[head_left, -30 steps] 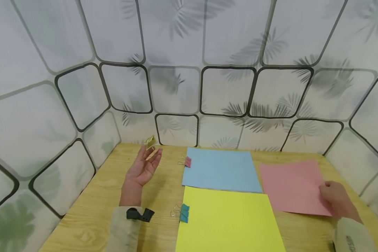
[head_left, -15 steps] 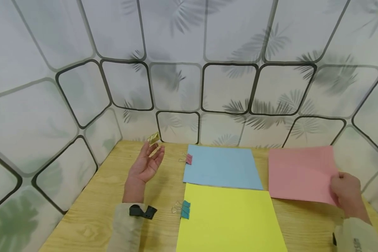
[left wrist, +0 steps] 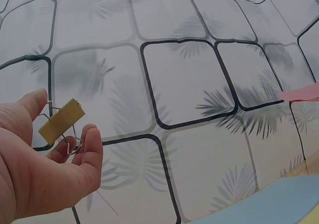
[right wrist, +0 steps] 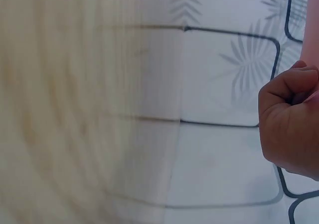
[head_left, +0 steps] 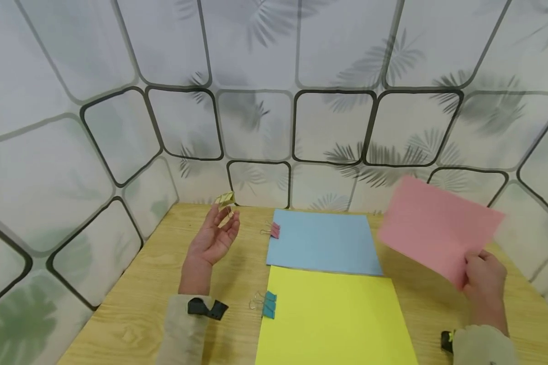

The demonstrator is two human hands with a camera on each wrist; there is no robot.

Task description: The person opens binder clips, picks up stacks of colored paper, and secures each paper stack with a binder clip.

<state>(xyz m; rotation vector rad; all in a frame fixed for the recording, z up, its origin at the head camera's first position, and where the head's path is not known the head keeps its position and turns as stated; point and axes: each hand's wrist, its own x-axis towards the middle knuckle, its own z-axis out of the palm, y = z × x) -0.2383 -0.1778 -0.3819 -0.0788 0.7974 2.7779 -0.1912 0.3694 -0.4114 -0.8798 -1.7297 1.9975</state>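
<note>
Between thumb and fingers, my left hand (head_left: 211, 242) holds a gold binder clip (left wrist: 63, 120) by its wire handles, raised above the table's far left part. My right hand (head_left: 485, 276) pinches the lower right corner of pink paper (head_left: 440, 228), which hangs tilted in the air at the right. Blue paper (head_left: 324, 243) lies flat in the middle with a pink binder clip (head_left: 274, 230) on its left edge. Nearer to me lies yellow paper (head_left: 333, 319), a teal binder clip (head_left: 269, 304) on its left edge. In the right wrist view only a strip of the pink paper shows.
A wood-grain table (head_left: 114, 314) carries the papers. Pale wall covering (head_left: 255, 126) with dark rounded outlines and leaf prints rises behind the table and on both sides. Each wrist wears a dark strap, the left strap (head_left: 207, 307) lying over a light sleeve (head_left: 182, 334).
My right hand has lifted the pink paper off the table, and the sheet has turned to a slant. The left hand keeps its place, with the gold binder clip turned slightly.
</note>
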